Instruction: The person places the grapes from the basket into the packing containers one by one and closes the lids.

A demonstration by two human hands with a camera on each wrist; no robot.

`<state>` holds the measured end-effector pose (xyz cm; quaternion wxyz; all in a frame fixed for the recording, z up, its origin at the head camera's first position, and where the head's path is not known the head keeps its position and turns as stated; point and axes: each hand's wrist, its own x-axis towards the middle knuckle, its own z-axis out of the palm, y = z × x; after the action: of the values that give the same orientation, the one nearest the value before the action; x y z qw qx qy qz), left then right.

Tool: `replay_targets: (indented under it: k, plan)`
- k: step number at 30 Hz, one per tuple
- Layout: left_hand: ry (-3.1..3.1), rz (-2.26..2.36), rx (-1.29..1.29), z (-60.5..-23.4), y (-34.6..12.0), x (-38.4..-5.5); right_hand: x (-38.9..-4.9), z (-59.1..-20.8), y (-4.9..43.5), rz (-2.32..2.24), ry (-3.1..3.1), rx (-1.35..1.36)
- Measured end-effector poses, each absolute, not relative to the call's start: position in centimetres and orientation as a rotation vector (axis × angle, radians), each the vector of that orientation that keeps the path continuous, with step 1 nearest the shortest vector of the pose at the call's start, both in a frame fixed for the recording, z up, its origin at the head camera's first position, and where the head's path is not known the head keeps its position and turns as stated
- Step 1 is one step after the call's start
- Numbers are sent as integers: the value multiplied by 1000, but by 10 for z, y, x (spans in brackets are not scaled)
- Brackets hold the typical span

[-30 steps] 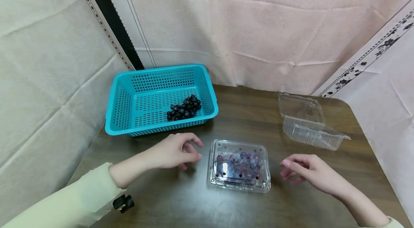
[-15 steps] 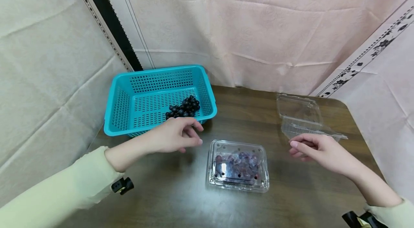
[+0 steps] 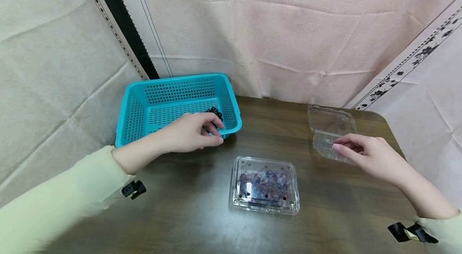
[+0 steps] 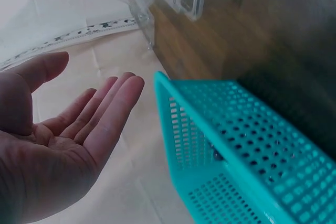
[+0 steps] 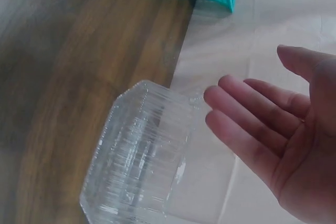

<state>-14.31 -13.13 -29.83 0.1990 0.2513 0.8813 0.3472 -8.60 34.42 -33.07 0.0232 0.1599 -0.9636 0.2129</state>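
Boxed grapes (image 3: 268, 186) are set nearest. Relaxed and empty, the left hand (image 3: 191, 133) is held by the tabletop's (image 3: 177, 214) far-left basket (image 3: 180, 90), the right hand (image 3: 377, 158) likewise by the far-right corner's open box (image 3: 331, 121). Cloth (image 3: 288, 37) is hung behind.

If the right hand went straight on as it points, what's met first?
Probably the open clear container; the right hand overlaps it in the head view, but might pass above: depth is unclear.

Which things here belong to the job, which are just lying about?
Likely the job:
blue basket, left hand nearby
dark grapes inside it
open clear container, right hand nearby

Likely just there:
closed clear box of grapes, no hand on it
cloth backdrop
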Motion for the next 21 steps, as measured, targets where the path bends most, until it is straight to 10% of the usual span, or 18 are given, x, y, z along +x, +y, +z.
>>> replay_targets:
  k: [21]
  plan:
    - [2722,802,691,-284,-162,-177,-92,-334,375,414,-2934,379]
